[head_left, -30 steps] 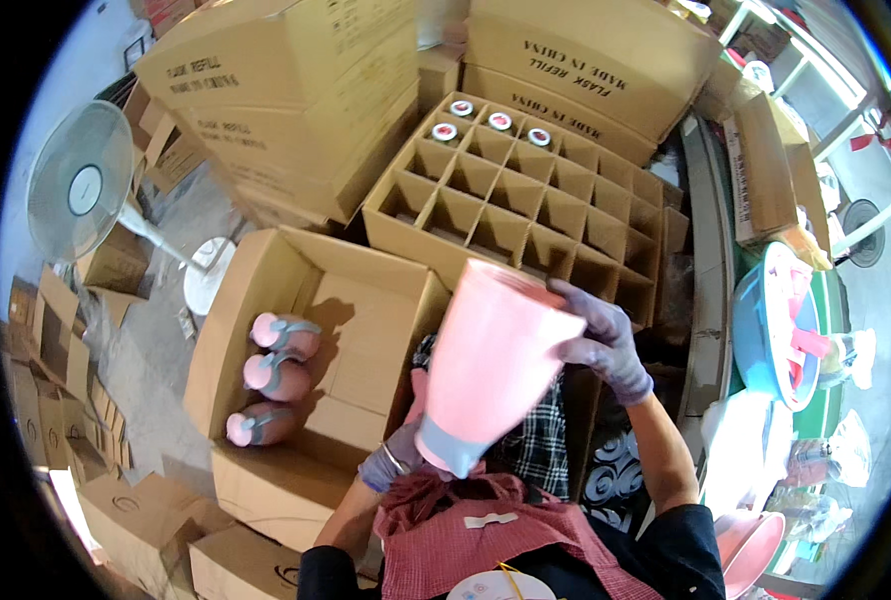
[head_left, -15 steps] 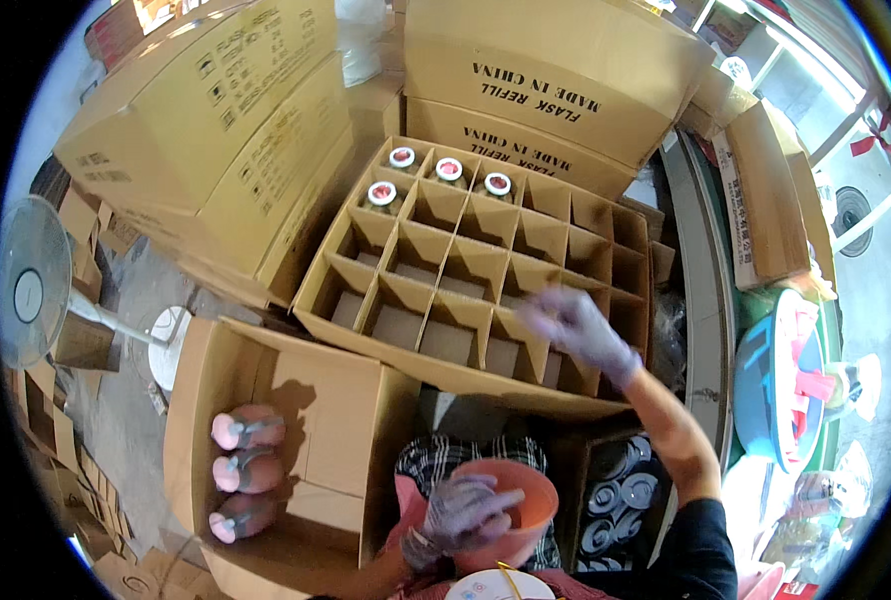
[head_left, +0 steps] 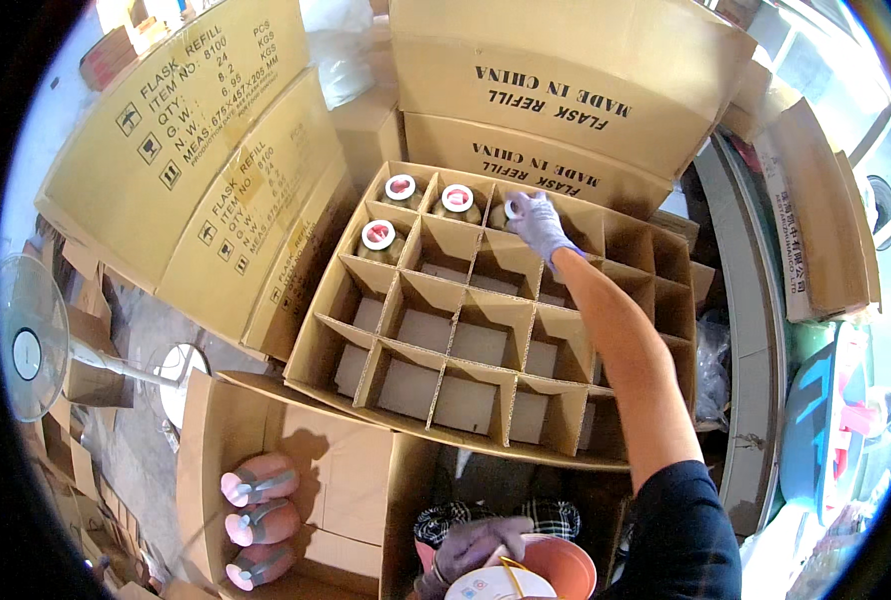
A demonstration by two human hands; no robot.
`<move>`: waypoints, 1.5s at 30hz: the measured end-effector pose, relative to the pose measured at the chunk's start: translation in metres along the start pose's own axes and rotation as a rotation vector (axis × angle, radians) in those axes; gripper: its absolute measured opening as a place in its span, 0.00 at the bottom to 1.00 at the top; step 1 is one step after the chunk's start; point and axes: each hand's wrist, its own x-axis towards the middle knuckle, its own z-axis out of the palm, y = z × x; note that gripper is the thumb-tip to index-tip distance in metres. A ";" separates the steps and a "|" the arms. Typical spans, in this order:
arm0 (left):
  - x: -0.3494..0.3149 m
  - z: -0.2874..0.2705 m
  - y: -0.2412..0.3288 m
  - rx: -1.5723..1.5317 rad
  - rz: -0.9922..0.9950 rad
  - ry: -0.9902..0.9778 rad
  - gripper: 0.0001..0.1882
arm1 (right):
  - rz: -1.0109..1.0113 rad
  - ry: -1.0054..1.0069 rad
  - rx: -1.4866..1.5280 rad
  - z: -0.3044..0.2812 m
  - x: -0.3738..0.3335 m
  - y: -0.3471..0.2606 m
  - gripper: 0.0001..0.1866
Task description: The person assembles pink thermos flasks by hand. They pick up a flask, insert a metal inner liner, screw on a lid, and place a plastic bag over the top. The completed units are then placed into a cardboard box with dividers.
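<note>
Concrete floor [head_left: 146, 330] forms the workroom base, with a pedestal fan [head_left: 28, 353] standing far left. An open carton [head_left: 346, 485] contains three pink jugs with grey bands [head_left: 263, 522], lying in a column along its left side. Printed cardboard flaps [head_left: 216, 150] rise behind. A partitioned carton [head_left: 466, 438] occupies the centre; three glass bottles with white rims [head_left: 377, 236] stand in its rear-left cells. Below, the gloved left hand [head_left: 476, 545] is clamped on the rim of a pink vessel [head_left: 566, 568] at the lap. The gloved right hand [head_left: 538, 225] has its fingers together on a fourth bottle [head_left: 511, 209], third cell of the rear row; the fingers partly hide it. A blue basin [head_left: 811, 420] holding pink pieces stands at right.
</note>
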 end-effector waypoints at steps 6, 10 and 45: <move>0.087 0.015 0.082 -0.172 -0.074 0.378 0.35 | -0.552 0.319 -0.044 -0.166 -0.085 -0.105 0.26; 0.127 0.020 0.085 -0.627 -0.147 0.335 0.39 | -0.697 0.023 -0.002 -0.237 -0.222 -0.161 0.32; 0.011 0.135 0.083 1.700 -0.651 -0.916 0.31 | 1.103 -0.372 0.130 -0.022 -1.007 0.089 0.22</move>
